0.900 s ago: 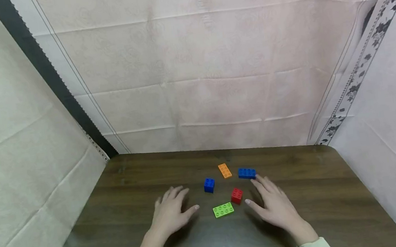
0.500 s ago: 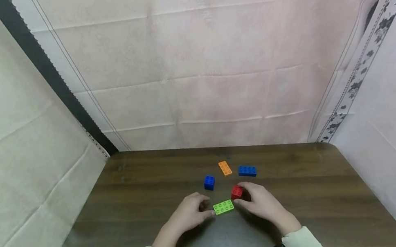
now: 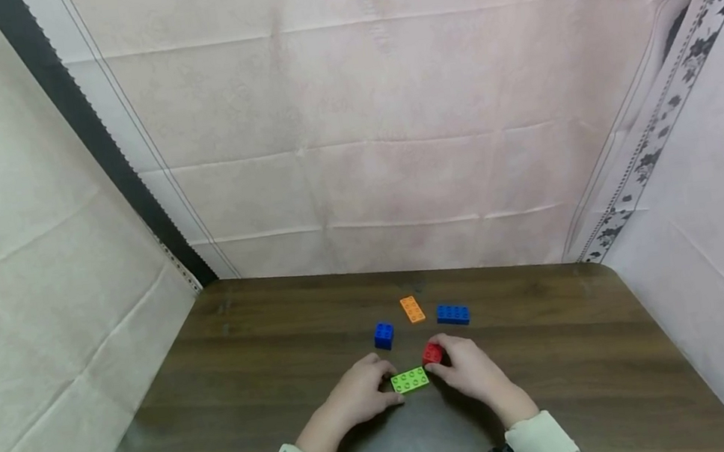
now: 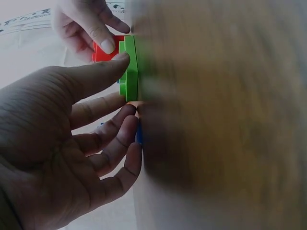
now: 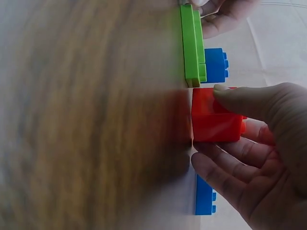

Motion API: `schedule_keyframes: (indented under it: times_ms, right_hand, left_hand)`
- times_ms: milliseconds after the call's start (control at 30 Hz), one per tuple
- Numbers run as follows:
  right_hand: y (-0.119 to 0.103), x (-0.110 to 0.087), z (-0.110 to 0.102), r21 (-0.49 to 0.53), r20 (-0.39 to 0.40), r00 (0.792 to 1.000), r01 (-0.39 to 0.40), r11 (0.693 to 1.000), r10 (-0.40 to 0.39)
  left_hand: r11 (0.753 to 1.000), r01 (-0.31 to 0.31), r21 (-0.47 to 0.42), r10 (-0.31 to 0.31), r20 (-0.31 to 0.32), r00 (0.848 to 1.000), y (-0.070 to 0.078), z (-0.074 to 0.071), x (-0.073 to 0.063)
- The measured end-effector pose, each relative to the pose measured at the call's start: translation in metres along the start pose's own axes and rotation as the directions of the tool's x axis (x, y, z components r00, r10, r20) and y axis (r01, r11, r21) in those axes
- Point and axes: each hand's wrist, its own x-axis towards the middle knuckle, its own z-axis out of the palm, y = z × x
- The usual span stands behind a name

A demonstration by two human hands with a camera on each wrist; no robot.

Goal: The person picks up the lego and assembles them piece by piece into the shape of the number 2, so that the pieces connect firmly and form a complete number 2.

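Note:
The left hand (image 3: 360,392) pinches the left end of a flat lime-green building brick (image 3: 410,380) between thumb and index finger. In the left wrist view the thumb lies along one side of the green brick (image 4: 130,69), its other fingers curling below. A red building brick (image 3: 432,353) is gripped by the right hand (image 3: 470,365), with the thumb on its near side and fingers behind it. In the right wrist view the red brick (image 5: 216,115) is close to the tabletop, right by the green brick's end.
Behind the hands lie a small blue brick (image 3: 384,335), a flat orange brick (image 3: 412,309) and a longer blue brick (image 3: 453,314). They share a dark wooden table (image 3: 265,321), enclosed by white cloth (image 3: 387,102) at the back and sides.
Both hands have moved inward from beside the bricks. The left hand has closed on the green brick and the right hand on the red one; the bricks have barely shifted.

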Motion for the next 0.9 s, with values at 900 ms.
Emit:
schedule_keyframes:
  times_ms: [900]
  right_hand:
    - [-0.021,0.0,0.014,0.227,0.101,0.964,0.218,0.949,-0.246]
  left_hand:
    - [0.995,0.05,-0.085,-0.052,-0.028,0.998,-0.004,0.005,0.004]
